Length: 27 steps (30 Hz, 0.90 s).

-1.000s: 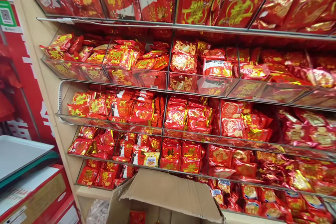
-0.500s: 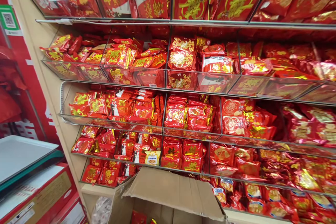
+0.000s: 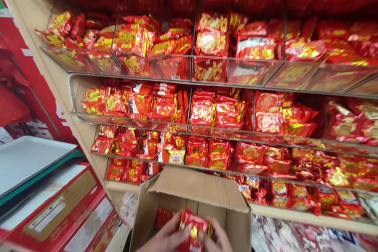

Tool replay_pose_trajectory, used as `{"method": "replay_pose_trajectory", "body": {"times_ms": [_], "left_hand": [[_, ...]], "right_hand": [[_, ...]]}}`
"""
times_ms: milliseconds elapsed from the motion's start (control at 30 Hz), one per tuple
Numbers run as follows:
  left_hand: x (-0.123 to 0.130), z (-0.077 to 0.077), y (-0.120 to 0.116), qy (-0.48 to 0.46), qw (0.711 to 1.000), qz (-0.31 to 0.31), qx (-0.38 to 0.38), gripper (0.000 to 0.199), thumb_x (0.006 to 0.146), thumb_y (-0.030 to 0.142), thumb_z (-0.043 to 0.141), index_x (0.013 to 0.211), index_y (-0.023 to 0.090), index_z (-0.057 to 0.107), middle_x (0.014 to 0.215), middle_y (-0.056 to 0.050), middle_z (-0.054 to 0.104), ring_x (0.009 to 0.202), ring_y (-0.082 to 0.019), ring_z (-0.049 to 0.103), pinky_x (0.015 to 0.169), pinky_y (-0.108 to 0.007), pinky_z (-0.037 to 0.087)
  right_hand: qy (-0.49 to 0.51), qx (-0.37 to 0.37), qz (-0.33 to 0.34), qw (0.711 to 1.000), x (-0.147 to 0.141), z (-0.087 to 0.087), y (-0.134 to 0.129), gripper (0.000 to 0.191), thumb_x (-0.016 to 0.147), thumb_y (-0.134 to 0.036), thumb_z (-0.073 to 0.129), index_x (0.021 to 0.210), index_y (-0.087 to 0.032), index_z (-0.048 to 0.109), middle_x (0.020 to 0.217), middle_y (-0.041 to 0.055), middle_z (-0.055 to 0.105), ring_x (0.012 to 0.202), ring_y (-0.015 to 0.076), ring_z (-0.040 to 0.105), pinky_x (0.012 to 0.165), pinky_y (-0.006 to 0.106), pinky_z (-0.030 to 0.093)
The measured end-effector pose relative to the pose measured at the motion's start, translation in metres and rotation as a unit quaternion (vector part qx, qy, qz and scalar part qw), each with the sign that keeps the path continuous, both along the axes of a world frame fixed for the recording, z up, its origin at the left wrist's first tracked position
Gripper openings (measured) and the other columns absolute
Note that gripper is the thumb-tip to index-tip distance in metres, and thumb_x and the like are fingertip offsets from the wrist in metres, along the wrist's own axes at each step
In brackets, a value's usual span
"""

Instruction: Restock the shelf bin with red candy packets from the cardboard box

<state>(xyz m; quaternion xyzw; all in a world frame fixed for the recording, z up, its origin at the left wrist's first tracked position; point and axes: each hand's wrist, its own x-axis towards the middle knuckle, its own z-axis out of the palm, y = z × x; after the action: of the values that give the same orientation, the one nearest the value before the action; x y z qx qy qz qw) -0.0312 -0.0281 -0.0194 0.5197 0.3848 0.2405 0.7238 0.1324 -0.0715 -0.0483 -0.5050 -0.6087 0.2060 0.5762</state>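
Observation:
Over the open cardboard box [image 3: 201, 185] at the bottom centre, both my hands hold red-and-gold snack packets [image 3: 193, 228]. My left hand [image 3: 168, 236] grips them from the left, fingers curled round the edge. From the right, my right hand [image 3: 217, 238] closes on the same packets. How many packets are between the hands I cannot tell, as the picture is blurred there. Another red packet [image 3: 163, 217] lies inside the box, just beyond my left hand.
Clear-fronted shelves [image 3: 159, 119] full of red packets rise behind the box. One yellow-and-white packet [image 3: 176, 156] stands among them. At left, a white tray [image 3: 32, 161] rests above red cartons [image 3: 59, 214]. Plastic-wrapped goods [image 3: 283, 234] lie under the shelf at lower right.
The view has tilted down, so the shelves sit higher and more of the box shows. Both my hands have come into view, holding red packets over the box.

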Motion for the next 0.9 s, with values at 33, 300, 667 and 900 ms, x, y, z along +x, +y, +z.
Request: {"method": "replay_pose_trajectory", "body": {"times_ms": [33, 300, 667, 900], "left_hand": [[0.005, 0.007, 0.001, -0.047, 0.997, 0.002, -0.061, 0.060, 0.071, 0.051, 0.062, 0.122, 0.025, 0.043, 0.103, -0.006, 0.065, 0.086, -0.022, 0.065, 0.074, -0.038, 0.051], [0.033, 0.053, 0.011, -0.236, 0.963, 0.128, -0.031, 0.029, 0.078, 0.021, 0.063, 0.104, 0.022, 0.050, 0.103, -0.001, 0.065, 0.089, -0.014, 0.064, 0.079, -0.030, 0.053], [0.034, 0.048, 0.013, -0.235, 0.953, 0.192, -0.008, 0.025, 0.079, 0.021, 0.061, 0.101, 0.020, 0.049, 0.098, -0.002, 0.067, 0.088, -0.016, 0.064, 0.081, -0.033, 0.053], [0.036, 0.061, 0.014, -0.272, 0.935, 0.202, -0.101, 0.019, 0.084, 0.023, 0.054, 0.101, 0.023, 0.044, 0.099, -0.004, 0.067, 0.085, -0.020, 0.067, 0.081, -0.041, 0.052]], "right_hand": [[0.047, -0.052, 0.015, 0.997, 0.003, 0.003, 0.002, 0.027, 0.087, -0.037, 0.043, 0.111, -0.025, 0.049, 0.090, 0.0034, 0.067, 0.074, 0.0184, 0.066, 0.056, 0.031, 0.057], [0.216, -0.111, 0.028, 0.970, 0.017, 0.042, 0.022, 0.041, 0.074, -0.036, 0.063, 0.110, -0.022, 0.050, 0.110, 0.0076, 0.060, 0.097, 0.0188, 0.058, 0.082, 0.034, 0.052], [0.391, -0.135, 0.042, 0.909, 0.015, 0.053, 0.022, 0.018, 0.072, -0.031, 0.066, 0.080, -0.022, 0.052, 0.074, -0.0047, 0.057, 0.063, 0.0075, 0.055, 0.059, 0.020, 0.050], [-0.037, 0.169, -0.085, 0.981, 0.022, 0.056, 0.012, 0.021, 0.074, -0.009, 0.058, 0.089, -0.023, 0.053, 0.107, 0.0054, 0.058, 0.099, 0.0202, 0.056, 0.083, 0.040, 0.050]]}}
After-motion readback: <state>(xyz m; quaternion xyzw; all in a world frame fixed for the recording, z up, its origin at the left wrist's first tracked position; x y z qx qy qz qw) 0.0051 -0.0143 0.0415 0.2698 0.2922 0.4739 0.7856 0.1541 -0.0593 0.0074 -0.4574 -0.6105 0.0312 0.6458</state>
